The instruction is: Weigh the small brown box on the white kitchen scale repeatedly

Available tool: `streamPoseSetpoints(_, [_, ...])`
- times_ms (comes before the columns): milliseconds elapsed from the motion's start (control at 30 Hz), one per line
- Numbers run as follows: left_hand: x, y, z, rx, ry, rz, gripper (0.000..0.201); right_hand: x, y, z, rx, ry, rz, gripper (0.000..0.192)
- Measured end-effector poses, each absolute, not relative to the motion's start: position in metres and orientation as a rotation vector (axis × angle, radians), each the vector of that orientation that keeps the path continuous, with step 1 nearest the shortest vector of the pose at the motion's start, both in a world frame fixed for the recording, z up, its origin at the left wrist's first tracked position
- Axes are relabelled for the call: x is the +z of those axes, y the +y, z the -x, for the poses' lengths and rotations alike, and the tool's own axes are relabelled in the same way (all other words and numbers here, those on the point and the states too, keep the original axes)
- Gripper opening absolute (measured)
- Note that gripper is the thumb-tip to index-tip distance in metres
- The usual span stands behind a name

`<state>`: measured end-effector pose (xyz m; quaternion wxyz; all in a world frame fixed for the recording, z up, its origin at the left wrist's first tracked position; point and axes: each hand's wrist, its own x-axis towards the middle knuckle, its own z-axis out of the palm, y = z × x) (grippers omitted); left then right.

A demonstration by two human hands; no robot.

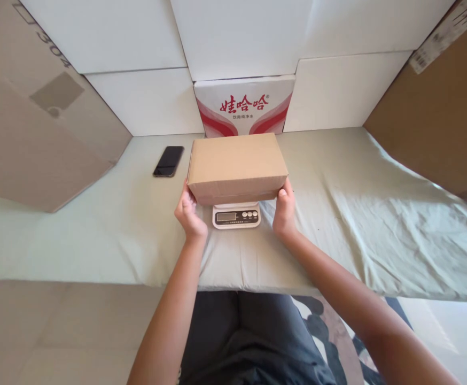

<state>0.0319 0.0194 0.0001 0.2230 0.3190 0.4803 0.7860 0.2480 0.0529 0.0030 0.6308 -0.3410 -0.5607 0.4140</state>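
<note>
White scale [236, 220] just below centre; my left hand [191, 215] and right hand [284, 209] clasp a brown carton [235, 161] mid-frame.
Watching remotely, I can't tell whether carton meets scale; beyond, a phone [169, 161] lies left of centre, a red-and-white box [244, 104] upper centre.

Head-worn view, near, facing forward and down at box [237, 160].

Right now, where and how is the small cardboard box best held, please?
I'd hold the small cardboard box low on its two short ends, one palm from each side: it lies lengthwise across, and its flat top shows no handle.
</note>
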Motion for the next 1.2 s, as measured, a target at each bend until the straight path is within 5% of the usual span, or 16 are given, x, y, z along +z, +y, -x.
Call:
streamPoseSetpoints(400, [0.014,0.029,-0.019,1.985,1.242,-1.139,0.081,0.014,0.064,-0.249,0.943,-1.284,0.73,0.069])
streamPoseSetpoints(733, [0.019,0.136,-0.009,1.888,1.092,-0.998,0.098,0.027,0.174,-0.228,0.846,-1.222,0.755,0.068])
streamPoseSetpoints(1200, [-0.003,0.151,-0.007,1.784,1.187,-0.84,0.066,-0.015,0.193,-0.22,1.103,-1.083,0.8,0.056])
